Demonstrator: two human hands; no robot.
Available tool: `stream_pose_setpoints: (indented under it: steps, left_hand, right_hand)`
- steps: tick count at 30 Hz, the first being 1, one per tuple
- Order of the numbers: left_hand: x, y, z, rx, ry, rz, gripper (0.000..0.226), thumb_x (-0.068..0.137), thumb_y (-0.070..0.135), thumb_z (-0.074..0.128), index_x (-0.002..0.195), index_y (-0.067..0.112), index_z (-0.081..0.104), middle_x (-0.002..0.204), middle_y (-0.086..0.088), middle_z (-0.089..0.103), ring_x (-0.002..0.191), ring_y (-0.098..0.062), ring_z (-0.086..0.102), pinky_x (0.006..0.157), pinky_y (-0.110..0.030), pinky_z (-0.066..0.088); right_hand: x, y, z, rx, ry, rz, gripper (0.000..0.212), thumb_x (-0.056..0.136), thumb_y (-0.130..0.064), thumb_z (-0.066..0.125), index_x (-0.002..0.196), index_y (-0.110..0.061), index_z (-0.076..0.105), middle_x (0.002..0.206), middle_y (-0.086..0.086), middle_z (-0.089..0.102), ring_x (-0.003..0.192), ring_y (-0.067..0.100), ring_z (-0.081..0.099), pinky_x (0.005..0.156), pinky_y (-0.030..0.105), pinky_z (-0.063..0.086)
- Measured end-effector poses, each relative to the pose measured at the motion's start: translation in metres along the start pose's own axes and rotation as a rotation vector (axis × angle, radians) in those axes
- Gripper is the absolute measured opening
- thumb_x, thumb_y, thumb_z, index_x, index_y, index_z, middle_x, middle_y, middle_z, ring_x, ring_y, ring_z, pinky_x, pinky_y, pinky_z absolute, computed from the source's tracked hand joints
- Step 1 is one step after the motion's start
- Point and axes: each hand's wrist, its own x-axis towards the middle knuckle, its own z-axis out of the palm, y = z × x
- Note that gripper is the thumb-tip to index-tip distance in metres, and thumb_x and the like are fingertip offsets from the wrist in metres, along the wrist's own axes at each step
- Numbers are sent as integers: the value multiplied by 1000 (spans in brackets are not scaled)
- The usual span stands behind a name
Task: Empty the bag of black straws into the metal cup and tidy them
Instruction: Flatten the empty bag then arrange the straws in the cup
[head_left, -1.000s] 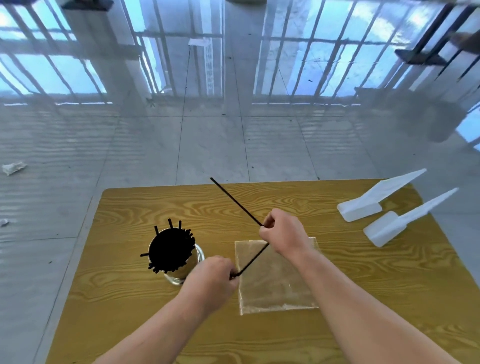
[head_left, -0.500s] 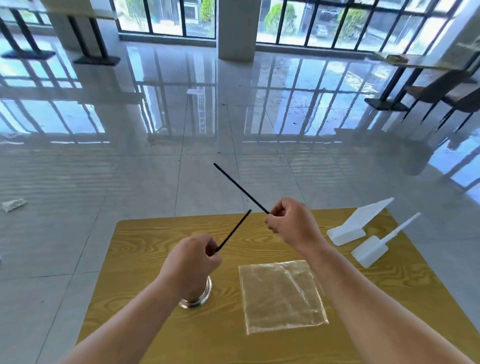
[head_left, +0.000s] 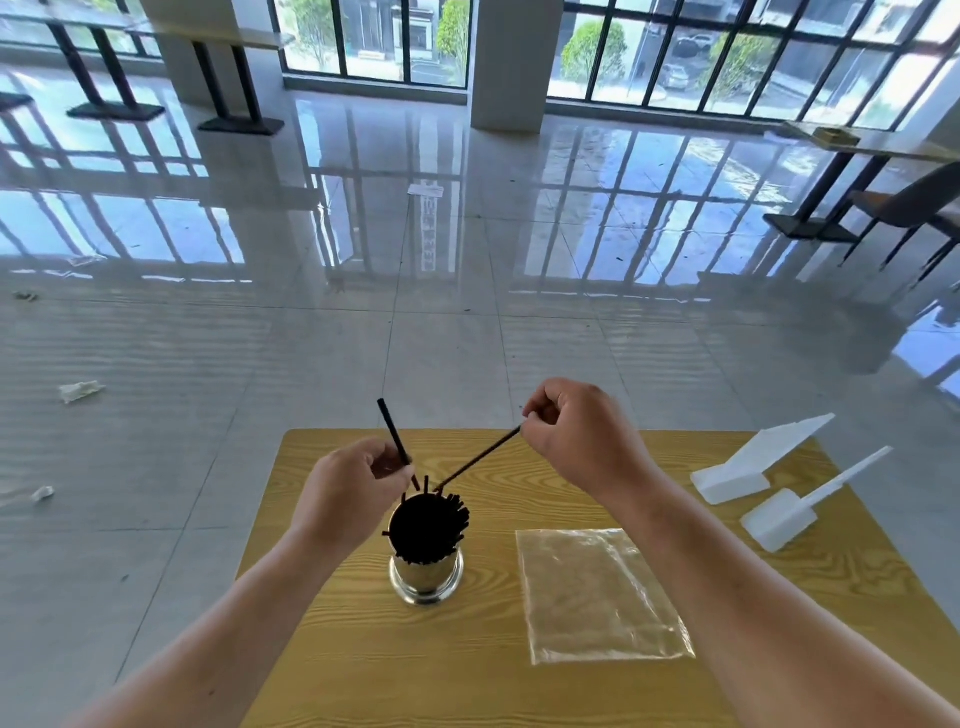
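Straws (head_left: 428, 530) fill metal cup (head_left: 427, 577) on desk (head_left: 363, 639); left hand (head_left: 349, 488) grip and right hand (head_left: 582, 436) grip each pinch one straw just above.

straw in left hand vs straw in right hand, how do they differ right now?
The left hand pinches the left straw near its lower part, standing steep with its free end up. The right hand pinches the right straw at its top, slanting down toward the metal cup. Both are thin, black and straight.
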Motion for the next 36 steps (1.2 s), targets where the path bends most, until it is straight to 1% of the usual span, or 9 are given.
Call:
stream_pose_setpoints:
  steps: [4, 7, 9, 12, 17, 20, 23, 30, 36]
  left_hand:
    - [-5, -17, 9, 36, -51, 9, 16, 84, 28, 82, 77, 39, 72, 80, 33, 71, 76, 6, 67, 59, -10, 46]
    - [-7, -30, 21, 101, -102, 4, 17, 84, 29, 81, 76, 40, 71, 78, 31, 71, 77, 5, 67, 60, -12, 44]
    - [-7, -38, 29, 182, -176, -12, 12, 85, 31, 79, 89, 41, 73, 89, 25, 73, 94, -1, 68, 72, -19, 47]
    - [-12, -50, 32, 321, -304, -54, 44, 86, 43, 73, 128, 32, 66, 127, 8, 62, 125, -18, 55, 103, -35, 47]
    - [-23, -67, 29, 391, -460, -78, 70, 75, 65, 77, 136, 40, 54, 130, 19, 50, 113, -8, 57, 98, -31, 52]
    - [-27, -67, 36, 428, -440, 23, 45, 82, 51, 79, 123, 40, 64, 119, 22, 62, 103, -3, 62, 86, -22, 52]
    - [-27, -60, 41, 450, -356, 119, 18, 92, 36, 73, 110, 36, 73, 106, 18, 71, 91, -3, 66, 80, -23, 55]
    - [-16, -42, 29, 548, -331, 278, 15, 96, 35, 63, 102, 31, 76, 97, 12, 75, 87, -8, 68, 80, -30, 55]
    - [-3, -13, 1, 537, -290, 322, 12, 92, 35, 70, 92, 29, 80, 85, 14, 76, 78, -4, 67, 71, -25, 52]
  right_hand:
    - [-6, -11, 15, -40, -83, -54, 12, 85, -18, 72, 76, -25, 70, 57, -14, 62, 53, 0, 58, 48, 13, 40]
    - [-15, -14, 42, -116, -149, -59, 9, 87, -18, 69, 80, -23, 73, 66, -11, 68, 61, 4, 63, 56, 27, 53]
    - [-21, -9, 66, -150, -263, -34, 9, 88, -20, 67, 87, -24, 75, 74, -10, 71, 69, 8, 67, 63, 33, 59]
    - [-31, 3, 90, -115, -457, 31, 19, 88, -26, 65, 103, -25, 78, 84, -12, 74, 75, 7, 67, 65, 29, 58]
    - [-45, 27, 98, -38, -489, 143, 15, 92, -28, 64, 102, -25, 75, 82, -9, 73, 70, 9, 66, 65, 33, 58]
    - [-52, 33, 101, -3, -494, 168, 11, 94, -27, 64, 99, -26, 74, 78, -9, 70, 61, 4, 58, 54, 21, 47]
    - [-55, 33, 103, 24, -476, 162, 10, 95, -28, 63, 96, -28, 74, 73, -11, 68, 56, 1, 55, 50, 17, 43]
    - [-60, 28, 113, 39, -459, 129, 10, 94, -31, 61, 90, -31, 71, 70, -10, 68, 56, 4, 55, 53, 25, 46]
    - [-62, 23, 117, 60, -456, 120, 13, 96, -28, 60, 87, -29, 70, 67, -10, 65, 54, 5, 52, 52, 27, 45]
